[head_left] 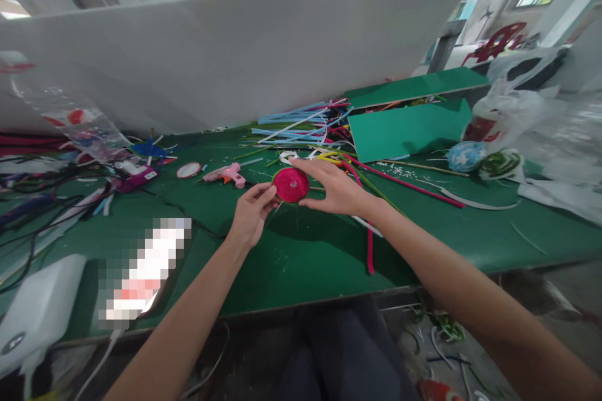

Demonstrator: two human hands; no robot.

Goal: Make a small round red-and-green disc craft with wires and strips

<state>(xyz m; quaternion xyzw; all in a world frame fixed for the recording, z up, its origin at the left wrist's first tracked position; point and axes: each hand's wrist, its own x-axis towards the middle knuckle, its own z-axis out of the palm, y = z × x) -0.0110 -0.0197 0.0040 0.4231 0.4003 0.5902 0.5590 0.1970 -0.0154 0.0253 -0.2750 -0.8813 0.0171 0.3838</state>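
I hold a small round pink disc [291, 185] with a green rim above the green table [301, 257]. My left hand [253, 212] pinches its left edge with thumb and fingers. My right hand [332, 187] grips its right side, fingers curled over the top. Thin strands hang from under the disc. A pink pipe cleaner [370, 250] lies on the table just below my right wrist.
A pink glue gun [226, 174] lies behind the disc. A heap of coloured strips [301, 125] sits at the back, a green box [407, 128] to the right, plastic bags [531, 119] far right. Cables [42, 200] and a white charger [40, 310] occupy the left.
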